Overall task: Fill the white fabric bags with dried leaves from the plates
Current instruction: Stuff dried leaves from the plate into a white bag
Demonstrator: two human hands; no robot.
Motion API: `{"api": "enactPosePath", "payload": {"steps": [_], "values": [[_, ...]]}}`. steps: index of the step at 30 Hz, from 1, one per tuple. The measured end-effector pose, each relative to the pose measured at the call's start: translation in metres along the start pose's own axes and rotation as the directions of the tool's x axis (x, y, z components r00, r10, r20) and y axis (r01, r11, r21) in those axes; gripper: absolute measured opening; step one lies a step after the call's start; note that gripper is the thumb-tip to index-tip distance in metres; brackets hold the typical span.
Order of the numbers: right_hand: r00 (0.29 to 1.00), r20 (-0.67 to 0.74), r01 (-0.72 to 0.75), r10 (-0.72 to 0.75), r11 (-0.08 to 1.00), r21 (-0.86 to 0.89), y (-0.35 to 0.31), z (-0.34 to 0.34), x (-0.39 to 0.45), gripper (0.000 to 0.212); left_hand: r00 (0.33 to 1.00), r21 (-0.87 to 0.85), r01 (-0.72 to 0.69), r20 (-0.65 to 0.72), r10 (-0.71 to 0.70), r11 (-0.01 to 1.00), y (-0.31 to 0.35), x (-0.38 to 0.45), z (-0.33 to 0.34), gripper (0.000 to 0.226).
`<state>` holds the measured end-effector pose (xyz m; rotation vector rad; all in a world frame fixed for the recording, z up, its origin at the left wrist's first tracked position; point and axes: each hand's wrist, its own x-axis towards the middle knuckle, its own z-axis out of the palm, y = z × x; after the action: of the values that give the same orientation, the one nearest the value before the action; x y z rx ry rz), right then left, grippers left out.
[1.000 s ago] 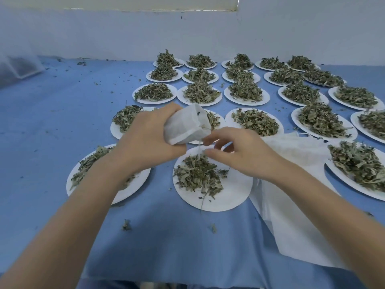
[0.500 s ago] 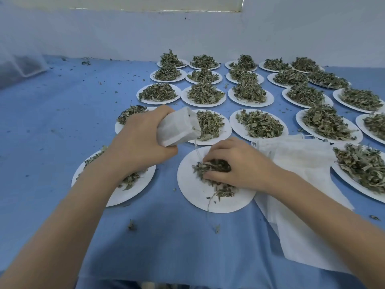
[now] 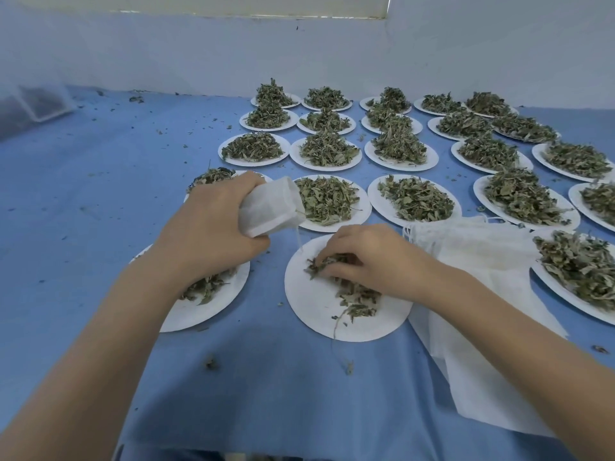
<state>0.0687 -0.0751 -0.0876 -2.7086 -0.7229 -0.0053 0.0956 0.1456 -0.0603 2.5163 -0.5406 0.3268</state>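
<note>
From my head camera: my left hand (image 3: 206, 234) grips a small white fabric bag (image 3: 270, 207), mouth tilted toward the plates, above the blue cloth (image 3: 100, 227); my right hand (image 3: 362, 254) curls its fingers round a pinch of dried leaves (image 3: 352, 294) on the nearest paper plate (image 3: 312, 314); that plate looks more than half cleared, while some two dozen plates behind stay heaped, so most of the filling appears left; spare bags (image 3: 472, 254), thin, matte, drawstringed, lie stacked by my right wrist; the leaves are crisp, curled, grey-green; crumbs litter the cloth.
</note>
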Motion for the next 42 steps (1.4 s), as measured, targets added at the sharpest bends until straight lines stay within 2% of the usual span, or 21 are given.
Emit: {"api": "enactPosePath", "payload": {"steps": [5, 10, 17, 22, 26, 30, 36, 42], "values": [[0.982, -0.163, -0.045, 0.095, 0.957, 0.286, 0.005, -0.017, -0.011, 0.017, 0.995, 0.059, 0.016, 0.099, -0.022, 0.998, -0.006, -0.007, 0.003, 0.037], [0.972, -0.216, 0.029, 0.094, 0.862, 0.507, 0.001, -0.032, -0.019, 0.017, 0.981, 0.162, -0.058, 0.19, 0.026, 0.985, 0.002, -0.008, 0.011, 0.033], [0.975, -0.214, 0.047, 0.063, 0.88, 0.472, -0.005, -0.041, -0.015, 0.018, 0.983, 0.233, -0.171, 0.102, 0.151, 0.957, 0.02, -0.005, 0.008, 0.038], [0.972, -0.22, 0.062, 0.081, 0.815, 0.576, -0.008, -0.039, -0.013, 0.021, 0.965, 0.265, -0.263, 0.098, 0.245, 0.928, 0.029, -0.001, 0.011, 0.043], [0.958, -0.269, 0.106, 0.104, 0.741, 0.663, -0.008, -0.038, -0.015, 0.026, 0.965, 0.207, -0.256, 0.112, 0.237, 0.944, 0.036, -0.001, 0.013, 0.048], [0.948, -0.294, 0.12, 0.117, 0.726, 0.677, -0.004, -0.039, -0.017, 0.03, 0.968, 0.185, -0.249, 0.08, 0.238, 0.951, 0.045, -0.001, 0.018, 0.044], [0.993, -0.118, 0.078, 0.016, 0.66, 0.747, 0.003, -0.05, -0.029, 0.045, 0.982, 0.14, -0.181, 0.075, 0.172, 0.973, 0.053, 0.001, 0.024, 0.046], [0.974, -0.186, 0.061, 0.133, 0.632, 0.773, 0.001, -0.039, -0.023, 0.035, 0.988, 0.165, -0.154, 0.057, 0.146, 0.974, 0.056, -0.007, 0.03, 0.046]]}}
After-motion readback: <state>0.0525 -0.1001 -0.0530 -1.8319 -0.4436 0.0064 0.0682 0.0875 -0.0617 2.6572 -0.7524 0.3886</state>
